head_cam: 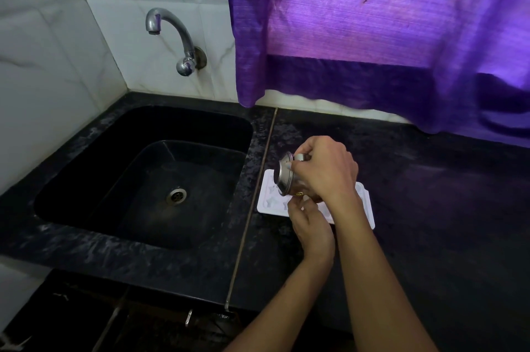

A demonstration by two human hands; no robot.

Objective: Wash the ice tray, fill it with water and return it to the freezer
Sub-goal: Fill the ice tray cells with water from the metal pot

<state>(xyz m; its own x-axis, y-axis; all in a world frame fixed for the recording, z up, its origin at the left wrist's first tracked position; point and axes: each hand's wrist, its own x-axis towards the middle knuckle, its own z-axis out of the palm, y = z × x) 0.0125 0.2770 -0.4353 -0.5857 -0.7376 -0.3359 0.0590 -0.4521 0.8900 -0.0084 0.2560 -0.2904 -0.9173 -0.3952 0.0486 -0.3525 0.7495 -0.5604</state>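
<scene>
With the right hand [324,176] gripping the tilted steel cup [286,179] and the left hand [311,225] pinching the ice tray [268,202] at the countertop's [430,222] sink-side edge, pouring slowly should fill the moulds without overflow.

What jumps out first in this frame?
The purple curtain glowing across the upper right. Next, two hands over a white ice tray on the black counter: the right hand tilts a metal cup, the left hand sits below. The black sink lies left.

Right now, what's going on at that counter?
Right hand tipping a steel cup over the ice tray. Left hand steadying the tray on the counter. Nothing in the way.
</scene>
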